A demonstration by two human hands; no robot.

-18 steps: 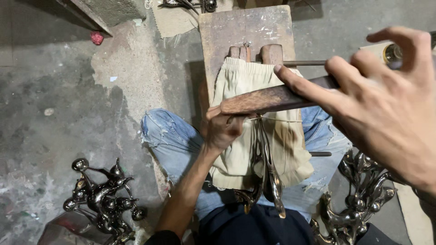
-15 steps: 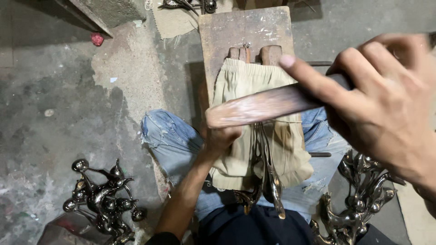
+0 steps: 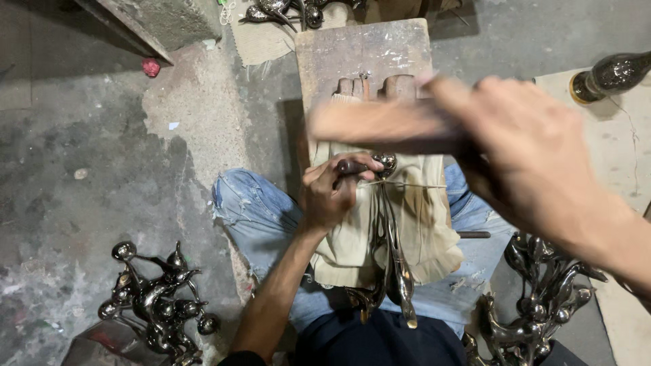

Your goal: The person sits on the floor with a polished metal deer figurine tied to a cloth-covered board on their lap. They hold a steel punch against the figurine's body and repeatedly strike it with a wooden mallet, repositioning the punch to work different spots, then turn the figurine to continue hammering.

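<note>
The shiny metal casting (image 3: pixel 392 257) lay lengthwise on a pale cloth (image 3: pixel 424 224) draped over the wooden worktop (image 3: pixel 363 54), its lower end reaching down over the person's lap. The left hand (image 3: pixel 332 193) was clenched around a dark-handled tool (image 3: pixel 352 166) whose tip met the casting's rounded top. The right hand (image 3: pixel 536 163), blurred, was closed around a long wooden mallet (image 3: pixel 380 125) held crosswise above the cloth. Piles of similar metal pieces (image 3: pixel 152 305) sat on the concrete floor (image 3: pixel 81 163) at both sides, and a dark bottle (image 3: pixel 610 74) lay at the upper right.
</note>
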